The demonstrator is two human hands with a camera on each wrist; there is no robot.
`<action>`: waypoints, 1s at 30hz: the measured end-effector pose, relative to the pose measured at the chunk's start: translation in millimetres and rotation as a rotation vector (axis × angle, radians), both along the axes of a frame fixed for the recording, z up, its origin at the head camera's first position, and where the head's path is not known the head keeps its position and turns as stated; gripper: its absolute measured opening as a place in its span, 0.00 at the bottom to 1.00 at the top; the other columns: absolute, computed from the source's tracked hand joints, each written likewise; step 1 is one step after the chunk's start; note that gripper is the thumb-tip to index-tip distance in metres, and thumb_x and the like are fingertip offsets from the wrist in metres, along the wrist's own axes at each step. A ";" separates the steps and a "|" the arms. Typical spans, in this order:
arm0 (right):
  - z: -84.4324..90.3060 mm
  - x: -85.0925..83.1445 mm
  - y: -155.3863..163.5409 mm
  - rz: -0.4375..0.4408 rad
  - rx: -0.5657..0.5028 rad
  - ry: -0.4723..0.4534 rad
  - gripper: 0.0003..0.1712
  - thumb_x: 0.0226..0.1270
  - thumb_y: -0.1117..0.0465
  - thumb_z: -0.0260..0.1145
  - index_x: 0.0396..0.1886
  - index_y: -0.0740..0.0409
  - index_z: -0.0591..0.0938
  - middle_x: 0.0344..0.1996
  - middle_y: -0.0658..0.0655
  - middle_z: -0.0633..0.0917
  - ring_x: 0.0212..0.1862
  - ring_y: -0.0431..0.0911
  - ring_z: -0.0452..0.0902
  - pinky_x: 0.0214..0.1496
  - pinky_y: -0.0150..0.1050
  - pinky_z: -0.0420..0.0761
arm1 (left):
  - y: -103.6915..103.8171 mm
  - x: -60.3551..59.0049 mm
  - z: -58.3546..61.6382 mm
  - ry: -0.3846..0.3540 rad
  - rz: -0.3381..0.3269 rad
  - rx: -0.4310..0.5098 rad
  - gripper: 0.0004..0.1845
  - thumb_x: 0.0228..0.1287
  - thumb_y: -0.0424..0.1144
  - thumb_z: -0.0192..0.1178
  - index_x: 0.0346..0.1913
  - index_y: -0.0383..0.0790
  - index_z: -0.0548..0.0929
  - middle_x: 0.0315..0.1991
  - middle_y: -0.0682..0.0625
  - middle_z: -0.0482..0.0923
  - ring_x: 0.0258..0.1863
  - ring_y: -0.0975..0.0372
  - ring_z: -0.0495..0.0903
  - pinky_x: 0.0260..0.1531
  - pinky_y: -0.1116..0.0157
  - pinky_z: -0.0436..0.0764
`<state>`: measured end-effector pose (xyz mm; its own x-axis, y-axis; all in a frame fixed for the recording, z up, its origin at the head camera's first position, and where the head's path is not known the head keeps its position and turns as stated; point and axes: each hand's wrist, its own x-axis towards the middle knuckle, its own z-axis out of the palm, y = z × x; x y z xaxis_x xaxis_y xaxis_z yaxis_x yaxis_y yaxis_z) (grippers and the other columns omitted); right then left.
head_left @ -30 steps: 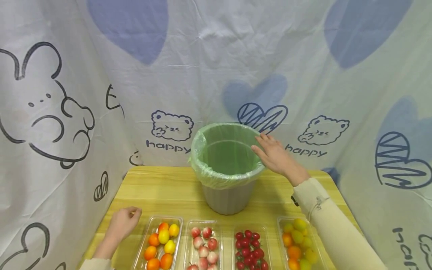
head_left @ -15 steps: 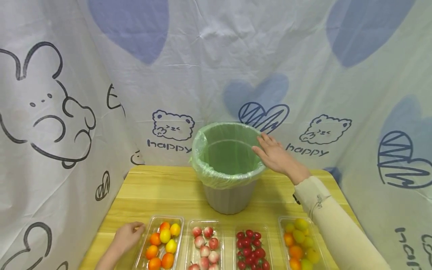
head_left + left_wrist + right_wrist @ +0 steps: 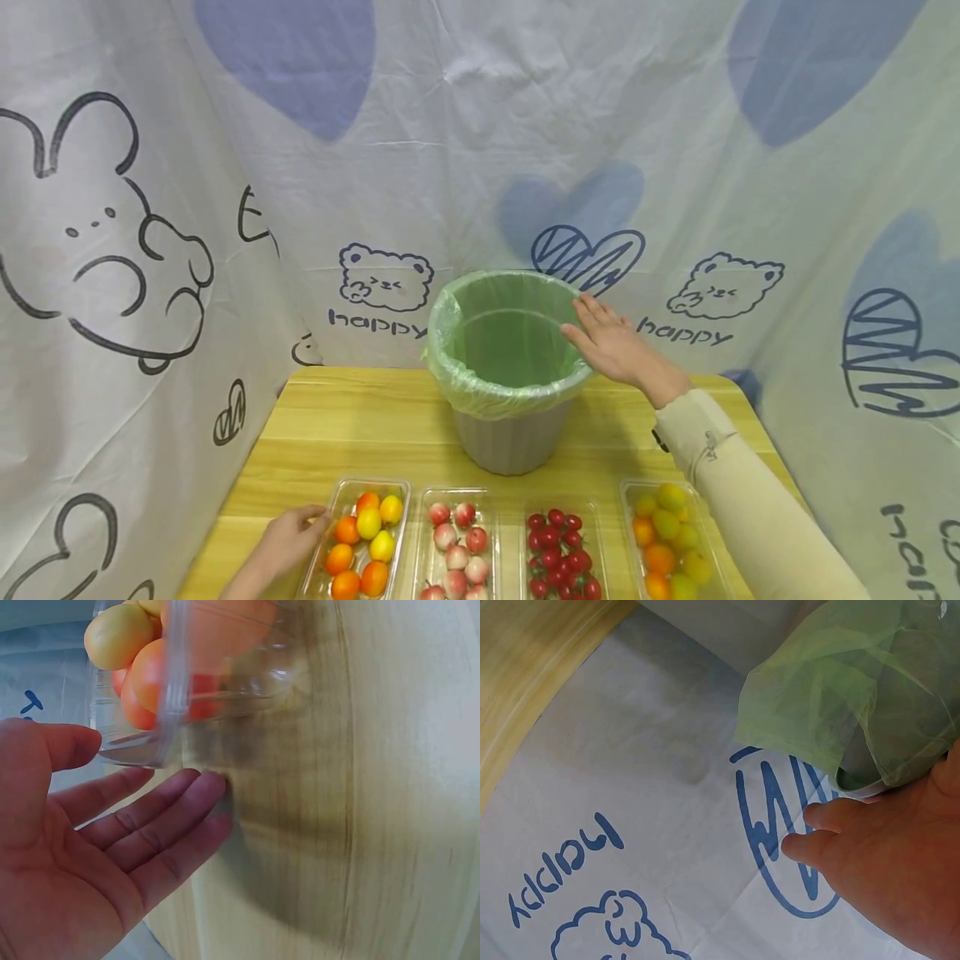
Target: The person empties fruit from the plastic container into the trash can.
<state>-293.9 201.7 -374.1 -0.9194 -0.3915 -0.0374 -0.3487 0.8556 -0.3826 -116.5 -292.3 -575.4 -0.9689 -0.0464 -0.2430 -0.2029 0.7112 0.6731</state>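
Observation:
My left hand is at the left edge of a clear plastic box of small orange and yellow fruits. In the left wrist view, its thumb and fingers are spread apart near the corner of that box, with nothing gripped. A grey bin stands upright at mid-table, lined with a thin green plastic bag folded over its rim. My right hand rests at the bin's right rim, fingers extended. The right wrist view shows it beside the bag's loose edge.
More clear boxes line the front: pink-and-white fruits, red cherry tomatoes, and green and orange fruits beneath the right forearm. Printed white cloth surrounds the wooden table at the back and sides.
My left hand has moved right and towards me, up to the side of the orange-and-yellow fruit box. The right hand stays at the bin's rim.

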 end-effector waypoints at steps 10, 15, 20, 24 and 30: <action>0.1 0.4 0.6 -0.009 -0.001 -0.014 0.45 0.86 0.36 0.32 0.86 0.63 0.43 0.86 0.64 0.38 0.85 0.69 0.32 0.84 0.72 0.34 | 1.6 2.4 -2.8 -0.010 0.013 0.043 0.21 0.79 0.41 0.57 0.61 0.26 0.83 0.49 0.35 0.89 0.42 0.51 0.90 0.39 0.56 0.90; 0.9 0.6 0.6 -0.011 -0.007 -0.022 0.45 0.86 0.35 0.32 0.86 0.62 0.42 0.87 0.63 0.37 0.85 0.69 0.31 0.83 0.72 0.32 | 0.6 4.8 -7.1 -0.048 0.013 0.148 0.25 0.81 0.40 0.55 0.68 0.21 0.75 0.43 0.37 0.90 0.31 0.56 0.88 0.27 0.62 0.88; 0.0 0.1 0.7 -0.016 -0.012 -0.018 0.45 0.86 0.36 0.31 0.86 0.62 0.42 0.87 0.63 0.37 0.85 0.69 0.31 0.83 0.72 0.32 | 1.3 4.7 -7.4 -0.064 0.010 0.203 0.28 0.82 0.39 0.52 0.72 0.19 0.69 0.41 0.37 0.89 0.30 0.55 0.86 0.25 0.60 0.88; 0.4 0.6 0.2 -0.022 -0.012 -0.018 0.44 0.87 0.37 0.32 0.86 0.62 0.42 0.87 0.63 0.37 0.85 0.69 0.32 0.83 0.72 0.33 | 3.6 3.9 -6.1 -0.056 0.010 0.200 0.26 0.82 0.37 0.52 0.71 0.20 0.70 0.41 0.38 0.89 0.33 0.55 0.87 0.26 0.59 0.88; 0.2 0.3 0.3 -0.017 -0.005 -0.019 0.44 0.87 0.37 0.32 0.87 0.61 0.42 0.87 0.63 0.37 0.85 0.68 0.33 0.83 0.73 0.34 | 8.4 5.3 -5.2 -0.045 0.044 0.178 0.20 0.81 0.34 0.51 0.66 0.23 0.77 0.37 0.42 0.89 0.30 0.56 0.85 0.22 0.62 0.85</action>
<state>-293.6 202.0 -373.9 -0.9253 -0.3757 -0.0527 -0.3265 0.8594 -0.3935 -111.2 -283.9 -580.6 -0.9549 -0.0411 -0.2941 -0.2639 0.5714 0.7771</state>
